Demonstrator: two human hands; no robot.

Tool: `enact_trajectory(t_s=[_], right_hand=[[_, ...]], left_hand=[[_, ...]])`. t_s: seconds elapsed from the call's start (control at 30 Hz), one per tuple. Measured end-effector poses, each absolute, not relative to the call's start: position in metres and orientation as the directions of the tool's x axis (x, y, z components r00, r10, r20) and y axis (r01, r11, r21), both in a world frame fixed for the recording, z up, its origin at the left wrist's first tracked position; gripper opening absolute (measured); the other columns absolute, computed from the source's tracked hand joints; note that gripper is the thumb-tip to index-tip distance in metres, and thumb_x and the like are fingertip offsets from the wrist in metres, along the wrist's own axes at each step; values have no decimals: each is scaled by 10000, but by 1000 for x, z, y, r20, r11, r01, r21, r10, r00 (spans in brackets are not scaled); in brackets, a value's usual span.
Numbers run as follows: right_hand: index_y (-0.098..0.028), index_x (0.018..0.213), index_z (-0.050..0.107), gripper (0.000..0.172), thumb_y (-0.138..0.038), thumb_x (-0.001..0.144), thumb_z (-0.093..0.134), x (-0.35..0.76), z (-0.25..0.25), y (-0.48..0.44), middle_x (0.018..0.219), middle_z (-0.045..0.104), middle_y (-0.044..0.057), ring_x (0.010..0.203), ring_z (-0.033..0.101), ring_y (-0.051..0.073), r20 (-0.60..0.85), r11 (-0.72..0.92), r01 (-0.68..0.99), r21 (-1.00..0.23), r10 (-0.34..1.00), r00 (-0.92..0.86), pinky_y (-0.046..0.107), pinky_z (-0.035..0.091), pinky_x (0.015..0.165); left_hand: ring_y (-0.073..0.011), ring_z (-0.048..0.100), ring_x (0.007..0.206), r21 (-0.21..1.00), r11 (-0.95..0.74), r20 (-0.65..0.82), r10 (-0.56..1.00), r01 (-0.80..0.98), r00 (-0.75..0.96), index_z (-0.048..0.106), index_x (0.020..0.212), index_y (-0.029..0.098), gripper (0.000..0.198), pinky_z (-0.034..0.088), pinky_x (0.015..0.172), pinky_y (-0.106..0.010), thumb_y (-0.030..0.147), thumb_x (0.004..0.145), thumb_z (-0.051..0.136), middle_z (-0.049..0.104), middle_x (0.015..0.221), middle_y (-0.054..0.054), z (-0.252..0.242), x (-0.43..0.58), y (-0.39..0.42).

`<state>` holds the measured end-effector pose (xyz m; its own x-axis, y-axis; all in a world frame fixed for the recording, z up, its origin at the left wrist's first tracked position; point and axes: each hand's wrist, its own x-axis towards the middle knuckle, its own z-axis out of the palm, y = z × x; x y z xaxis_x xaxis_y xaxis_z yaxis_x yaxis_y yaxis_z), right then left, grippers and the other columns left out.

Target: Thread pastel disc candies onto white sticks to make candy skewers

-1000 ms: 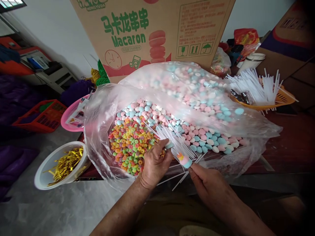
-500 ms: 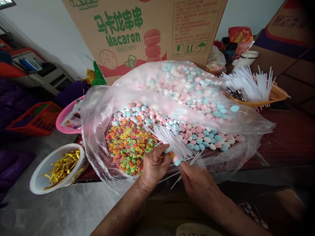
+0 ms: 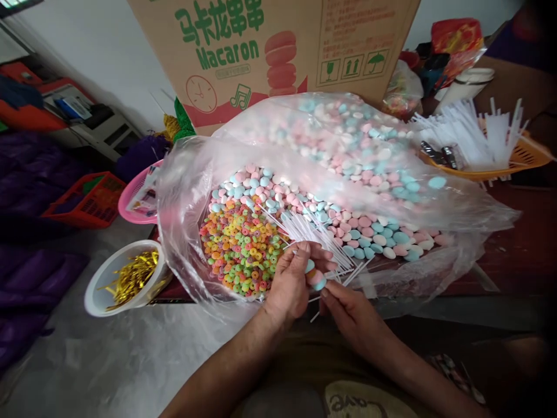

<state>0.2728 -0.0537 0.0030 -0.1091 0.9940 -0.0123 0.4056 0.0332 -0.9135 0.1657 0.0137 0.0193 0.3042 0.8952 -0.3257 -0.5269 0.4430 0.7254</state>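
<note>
A candy skewer (image 3: 318,279) of blue and pink marshmallow discs with gummy rings between them is held between my hands. My left hand (image 3: 285,287) curls around its upper end, thumb pressed toward the index finger and the other fingers stretched to the right behind it. A small white tip shows at that thumb. My right hand (image 3: 354,310) pinches the lower end just below the last blue disc; the stick there is mostly hidden. Behind them lie white sticks (image 3: 307,229), colourful gummy rings (image 3: 243,249) and pastel marshmallow discs (image 3: 369,238) on clear plastic (image 3: 183,191).
A tall cardboard box (image 3: 243,75) stands behind the candy. An orange basket (image 3: 528,157) with more white sticks is at the right. Gold twist ties fill a white bowl (image 3: 98,290) at the left, near a pink basket (image 3: 130,197) and a red crate (image 3: 102,203).
The view has shifted, so the table sits further right and higher. My left fingers have uncurled partly and spread behind the skewer. My right hand stays at its lower end.
</note>
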Motion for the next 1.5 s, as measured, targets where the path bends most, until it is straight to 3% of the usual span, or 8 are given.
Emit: enact_trajectory(t_s=[0.3, 0.63, 0.73, 0.83, 0.9, 1.0, 1.2, 1.5], right_hand=[[-178, 695, 554, 376, -511, 839, 456, 289, -15, -70, 568, 451, -27, 546, 406, 113, -337, -328, 154, -932, 941, -34, 227, 333, 515], [-176, 632, 511, 366, -500, 804, 511, 266, -17, -56, 566, 446, -16, 529, 370, 105, -99, -128, 171, -977, 981, 167, 224, 322, 473], [-178, 648, 504, 363, -502, 810, 513, 280, -23, -52, 536, 414, -31, 488, 338, 92, -166, -178, 50, -983, 967, 193, 221, 284, 443], [-175, 652, 515, 344, -479, 812, 531, 298, -23, -55, 521, 378, -44, 472, 316, 81, -252, -256, 13, -967, 959, 132, 212, 248, 433], [-174, 671, 524, 327, -472, 805, 541, 301, -21, -58, 536, 385, -45, 470, 308, 77, -294, -296, 40, -954, 955, 42, 208, 238, 428], [-177, 653, 506, 323, -448, 829, 498, 292, -16, -59, 551, 401, -38, 495, 342, 88, -239, -220, 210, -953, 969, -68, 213, 284, 455], [-181, 673, 506, 261, -324, 878, 430, 281, -11, -60, 568, 451, -26, 533, 410, 103, 37, 101, 551, -828, 991, -126, 210, 330, 499], [-177, 643, 467, 243, -206, 879, 416, 281, -14, -63, 561, 471, -24, 513, 435, 90, 227, 289, 697, -657, 957, -182, 203, 322, 504]], left_hand=[[-101, 522, 458, 616, 536, -458, 840, -577, 290, 514, 677, 149, 349, 342, 452, -202, 456, 647, 677, 533, 535, 11, 10, 181, 7], [-79, 443, 456, 631, 526, -492, 840, -570, 230, 490, 704, 166, 422, 369, 501, -225, 547, 638, 659, 462, 519, 43, -2, 199, 1], [-137, 550, 645, 839, 426, -364, 902, -340, 232, 541, 942, 175, 437, 430, 602, -256, 522, 691, 627, 577, 722, -21, 8, 174, 4], [-203, 550, 895, 979, -32, 3, 990, 201, 143, 536, 1102, 206, 481, 441, 763, -310, 387, 680, 680, 588, 1007, -77, 18, 127, 15], [-226, 544, 887, 742, -200, 83, 974, 640, 208, 625, 961, 189, 238, 424, 812, -359, 271, 738, 615, 596, 918, -88, 16, 98, 23], [-217, 554, 798, 476, -348, 52, 928, 808, 369, 663, 777, 174, 150, 425, 788, -372, 153, 773, 515, 588, 769, -80, 2, 74, 32], [-129, 560, 598, 940, 88, -158, 969, 329, 192, 658, 753, 152, 177, 441, 579, -255, 322, 706, 659, 616, 667, -19, -1, 70, 34], [-111, 569, 486, 844, 465, -383, 872, -268, 305, 629, 786, 146, 324, 403, 443, -200, 217, 531, 817, 618, 567, 12, 4, 79, 20]])
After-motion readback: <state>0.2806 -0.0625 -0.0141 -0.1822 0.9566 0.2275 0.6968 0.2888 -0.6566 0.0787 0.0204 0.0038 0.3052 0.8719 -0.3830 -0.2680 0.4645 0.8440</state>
